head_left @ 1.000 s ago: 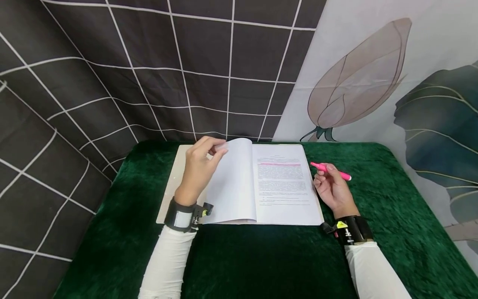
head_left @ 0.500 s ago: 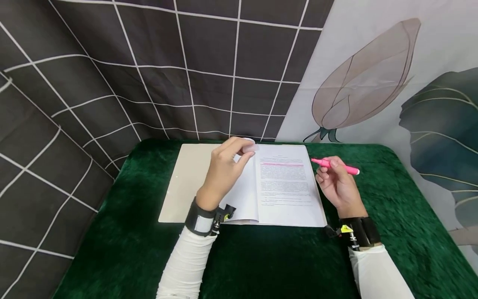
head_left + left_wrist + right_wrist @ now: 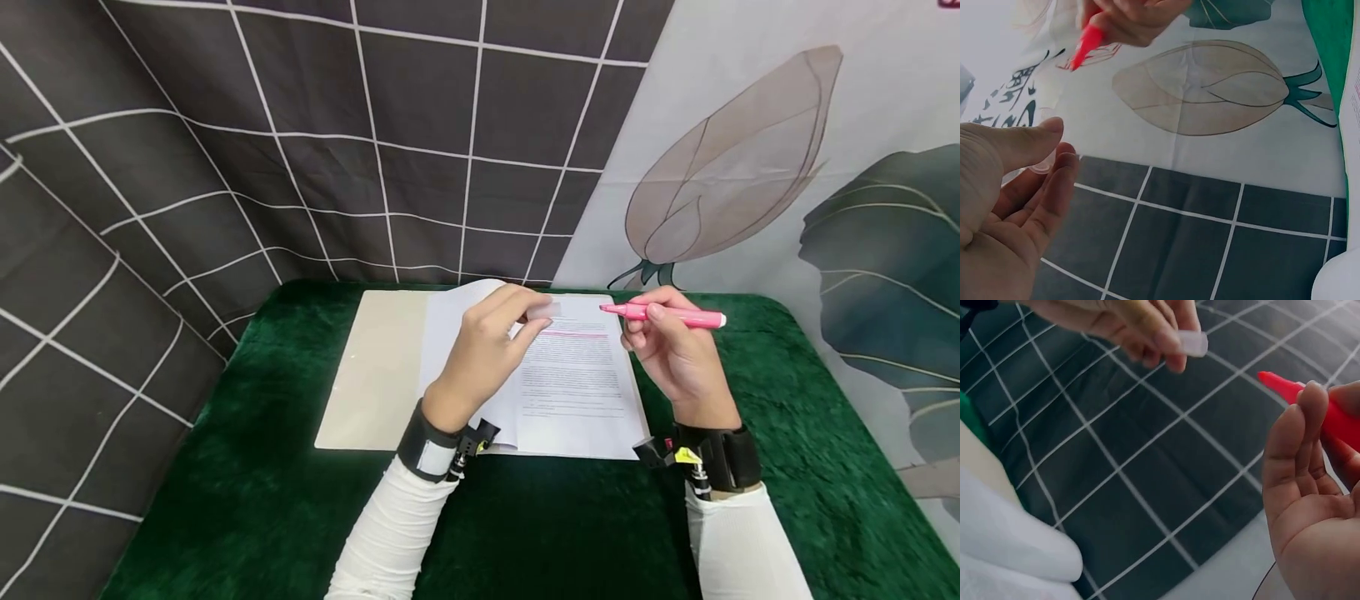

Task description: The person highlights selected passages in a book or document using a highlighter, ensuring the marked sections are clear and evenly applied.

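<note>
My left hand point(image 3: 480, 354) pinches a small translucent highlighter cap point(image 3: 1194, 344) between thumb and fingers, above the stapled-looking document. Its open end faces right, toward the other hand. In my right hand point(image 3: 678, 367) is a pink highlighter point(image 3: 693, 318), held near level with its bare tip pointing left at the cap. A short gap separates tip and cap in the head and right wrist views. Below lies the open document point(image 3: 573, 396), its right page printed, with one pink highlighted line point(image 3: 577, 335) near the top. The left arm hides part of the turned page.
A cream folder cover point(image 3: 375, 375) lies open to the left under the pages. The turned page point(image 3: 465, 308) bulges up at the fold. Green plush cloth point(image 3: 240, 467) covers the table, and a dark gridded curtain point(image 3: 420, 183) hangs close behind it.
The left hand with the cap has moved right across the document. My right hand has raised the highlighter slightly and brought it left, so tip and cap are much closer together.
</note>
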`<state>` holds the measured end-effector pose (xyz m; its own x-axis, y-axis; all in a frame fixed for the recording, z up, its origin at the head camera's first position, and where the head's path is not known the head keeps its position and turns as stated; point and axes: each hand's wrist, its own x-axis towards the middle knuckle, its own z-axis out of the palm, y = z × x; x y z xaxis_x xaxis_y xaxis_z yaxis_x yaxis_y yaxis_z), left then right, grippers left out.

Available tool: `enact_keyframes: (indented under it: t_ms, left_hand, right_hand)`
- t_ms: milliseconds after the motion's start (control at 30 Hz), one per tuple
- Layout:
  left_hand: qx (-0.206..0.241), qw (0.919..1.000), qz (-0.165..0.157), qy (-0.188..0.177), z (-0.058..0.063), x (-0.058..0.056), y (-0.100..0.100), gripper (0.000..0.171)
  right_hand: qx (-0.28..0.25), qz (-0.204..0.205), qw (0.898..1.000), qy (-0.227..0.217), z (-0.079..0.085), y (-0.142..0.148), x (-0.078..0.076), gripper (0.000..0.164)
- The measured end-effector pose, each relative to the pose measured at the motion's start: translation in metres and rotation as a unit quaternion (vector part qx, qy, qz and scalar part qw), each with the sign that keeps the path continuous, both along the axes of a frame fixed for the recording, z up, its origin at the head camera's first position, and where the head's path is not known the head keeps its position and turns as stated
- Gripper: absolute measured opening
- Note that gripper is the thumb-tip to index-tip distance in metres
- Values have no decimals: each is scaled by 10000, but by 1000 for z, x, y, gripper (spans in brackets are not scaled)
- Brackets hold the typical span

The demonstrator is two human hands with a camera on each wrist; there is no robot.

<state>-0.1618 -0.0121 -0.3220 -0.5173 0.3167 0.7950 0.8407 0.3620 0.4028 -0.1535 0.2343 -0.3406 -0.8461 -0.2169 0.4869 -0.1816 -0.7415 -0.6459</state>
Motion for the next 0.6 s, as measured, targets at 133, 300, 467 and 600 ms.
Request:
enact_keyframes:
  t_ms: [133,300,467,600]
  left_hand:
    - [43,9999,-41,131,-1,2,5,18]
    - [99,9995,-69,302,-2,4,8,17]
    - [135,9990,-73,428,0,8,11,17]
    - [130,9985,-102,528,1,10,12,16]
  right_hand:
    - [274,-104,9992,280,8,-4,7,23]
    - [524,-198,9972,491,16,-10,15,23]
    - [703,-388,9949,603,21,-15,21,19]
    - [799,-514,9941,515,23,-18,25,18]
